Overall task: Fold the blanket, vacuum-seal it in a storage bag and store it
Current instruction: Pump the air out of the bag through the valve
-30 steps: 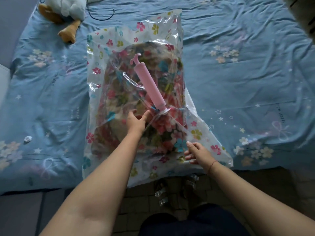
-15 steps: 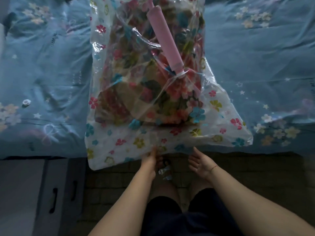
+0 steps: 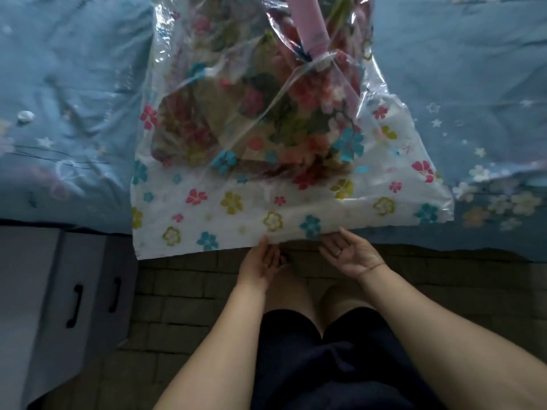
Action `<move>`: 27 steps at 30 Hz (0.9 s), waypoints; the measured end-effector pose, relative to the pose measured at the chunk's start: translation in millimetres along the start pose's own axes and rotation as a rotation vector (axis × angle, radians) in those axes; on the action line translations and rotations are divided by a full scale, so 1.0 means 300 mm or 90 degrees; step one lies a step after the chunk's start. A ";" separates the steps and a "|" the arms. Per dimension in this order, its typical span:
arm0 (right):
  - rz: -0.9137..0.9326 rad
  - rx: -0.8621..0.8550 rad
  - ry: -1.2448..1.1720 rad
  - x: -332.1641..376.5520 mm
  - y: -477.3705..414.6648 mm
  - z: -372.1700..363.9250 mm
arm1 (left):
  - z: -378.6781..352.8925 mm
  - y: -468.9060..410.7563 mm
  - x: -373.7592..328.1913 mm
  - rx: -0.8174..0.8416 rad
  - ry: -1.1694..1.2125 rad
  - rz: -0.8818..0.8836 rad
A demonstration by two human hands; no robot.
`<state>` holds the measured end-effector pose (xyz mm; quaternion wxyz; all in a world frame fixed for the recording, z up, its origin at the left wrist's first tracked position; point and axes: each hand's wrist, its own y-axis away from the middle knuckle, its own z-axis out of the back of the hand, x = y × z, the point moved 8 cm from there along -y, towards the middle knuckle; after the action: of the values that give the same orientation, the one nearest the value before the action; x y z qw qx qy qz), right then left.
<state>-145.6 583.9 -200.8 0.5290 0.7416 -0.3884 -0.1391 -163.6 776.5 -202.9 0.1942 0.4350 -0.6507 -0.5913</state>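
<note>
At the bed (image 3: 74, 113) edge, the storage bag (image 3: 236, 208) holding the blanket (image 3: 251, 119) overhangs; left hand (image 3: 262, 261) and right hand (image 3: 352, 255), fingers loosely spread, meet its hem. Slippery film, soft bulk: probably best gripped underneath.

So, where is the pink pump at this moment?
In the head view the pink pump is at the top edge, slightly right of centre. It lies on the storage bag, over the folded blanket, with its lower end at a white valve.

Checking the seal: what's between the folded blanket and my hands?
In the head view, only the storage bag's flat, unfilled flowered end.
</note>
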 end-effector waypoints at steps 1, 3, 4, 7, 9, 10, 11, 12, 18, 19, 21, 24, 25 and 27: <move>0.004 0.001 -0.009 -0.002 0.026 -0.005 | 0.022 0.031 0.000 -0.012 -0.018 -0.011; 0.010 -0.013 0.003 -0.003 0.087 -0.017 | 0.043 0.110 -0.017 -0.019 -0.040 -0.033; 0.016 -0.023 0.014 -0.001 0.118 -0.023 | 0.039 0.151 -0.034 -0.018 -0.041 -0.046; 0.047 -0.051 0.021 0.028 0.213 -0.045 | 0.008 0.244 -0.084 -0.027 -0.041 -0.072; 0.079 -0.089 0.039 0.060 0.262 -0.052 | -0.021 0.288 -0.106 -0.048 -0.052 -0.072; 0.096 -0.108 0.055 0.078 0.279 -0.055 | -0.028 0.304 -0.114 -0.072 -0.068 -0.074; 0.111 -0.120 0.073 0.096 0.293 -0.064 | -0.026 0.321 -0.121 -0.106 -0.109 -0.084; 0.124 -0.124 0.090 0.110 0.303 -0.075 | -0.023 0.345 -0.129 -0.143 -0.178 -0.103; 0.150 -0.035 0.018 0.136 0.316 -0.161 | -0.308 0.488 -0.193 0.011 -0.853 -0.598; 0.150 -0.009 0.014 0.135 0.315 -0.177 | -0.368 0.486 -0.186 0.072 -0.920 -0.654; 0.156 0.024 0.013 0.138 0.310 -0.197 | -0.460 0.464 -0.174 0.163 -1.017 -0.709; 0.171 0.039 0.002 0.151 0.303 -0.205 | -0.547 0.430 -0.156 0.252 -1.082 -0.675; 0.175 0.047 0.001 0.155 0.303 -0.210 | -0.562 0.418 -0.151 0.266 -1.091 -0.653; 0.184 0.070 -0.005 0.162 0.306 -0.216 | -0.584 0.396 -0.149 0.283 -1.093 -0.628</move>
<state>-113.0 579.9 -82.8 0.5008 0.7053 -0.4999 -0.0431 -44.8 697.7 -40.2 -0.6902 0.1095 -0.4132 -0.5839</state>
